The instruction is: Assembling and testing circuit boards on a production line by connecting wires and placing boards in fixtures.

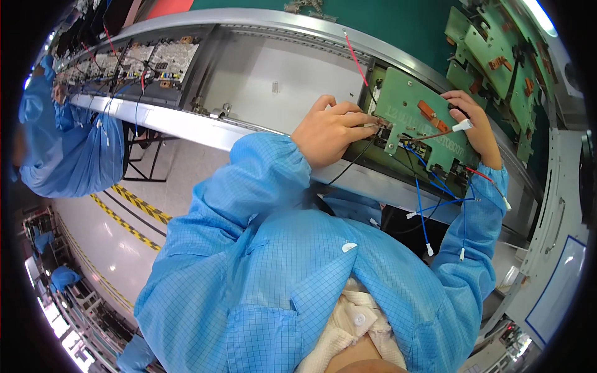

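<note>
A green plate [404,98] with holes and cut-outs lies over the line to my front right. An orange part [428,112] is fixed on it. My left hand [329,132] reaches to the plate's left edge, fingertips pinched together by a small dark part; what they hold is too small to make out. My right hand [476,123] wraps the plate's right edge, its thumb close to a small black piece. Beside that thumb sits a white connector [462,125] on a wire. Several blue wires [425,217] with white terminals hang over the near edge.
A white pallet surface [273,87] lies left of the plate between metal rails [161,124]. Further left are silvery boards [140,62] with wires and a co-worker's blue sleeve [37,102]. More green plates [491,50] stand at the far right. A red wire [356,56] sticks up.
</note>
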The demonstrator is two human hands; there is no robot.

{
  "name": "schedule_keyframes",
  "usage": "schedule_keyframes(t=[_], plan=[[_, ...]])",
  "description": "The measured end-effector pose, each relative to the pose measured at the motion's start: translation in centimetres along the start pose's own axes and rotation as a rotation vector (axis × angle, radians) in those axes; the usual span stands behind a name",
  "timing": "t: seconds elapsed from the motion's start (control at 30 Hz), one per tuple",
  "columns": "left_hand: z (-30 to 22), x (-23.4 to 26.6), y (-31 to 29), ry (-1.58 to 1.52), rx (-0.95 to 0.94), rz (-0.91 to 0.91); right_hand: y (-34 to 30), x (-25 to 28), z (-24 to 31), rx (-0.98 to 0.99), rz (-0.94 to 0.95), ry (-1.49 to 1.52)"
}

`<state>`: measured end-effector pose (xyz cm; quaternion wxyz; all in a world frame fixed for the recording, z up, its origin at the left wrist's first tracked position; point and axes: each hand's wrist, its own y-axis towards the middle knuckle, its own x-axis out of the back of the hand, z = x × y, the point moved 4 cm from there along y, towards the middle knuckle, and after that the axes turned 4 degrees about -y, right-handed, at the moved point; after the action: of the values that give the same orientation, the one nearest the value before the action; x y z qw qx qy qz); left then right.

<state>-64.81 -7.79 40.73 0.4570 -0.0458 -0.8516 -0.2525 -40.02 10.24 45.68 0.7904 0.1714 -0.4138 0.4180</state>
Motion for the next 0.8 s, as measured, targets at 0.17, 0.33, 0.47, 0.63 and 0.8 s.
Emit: schedule_keyframes(t=[0.17, 0.33, 0.47, 0.63, 0.8], plan=[[-0.1, -1.0, 0.2, 0.040, -0.047, 0.029, 0.0, 0.0, -0.3, -0.065, 0.040, 0.002], [-0.7, -2.0, 0.4, 0.169, -0.088, 0.023, -0.5, 0.4, -0.4, -0.074, 0.031, -0.050], [-0.6, -2.3, 0.4, 0.176, -0.103, 0.015, -0.7, 0.5, -0.7, -0.072, -0.001, -0.069], [-0.3, -2.3, 0.3, 0.085, -0.099, -0.038, -0.8, 0.5, -1.0, -0.071, -0.008, -0.047], [1.3, -1.3, 1.0, -0.031, -0.063, 0.035, -1.0, 0.6, -1.9, -0.106, 0.038, -0.062]])
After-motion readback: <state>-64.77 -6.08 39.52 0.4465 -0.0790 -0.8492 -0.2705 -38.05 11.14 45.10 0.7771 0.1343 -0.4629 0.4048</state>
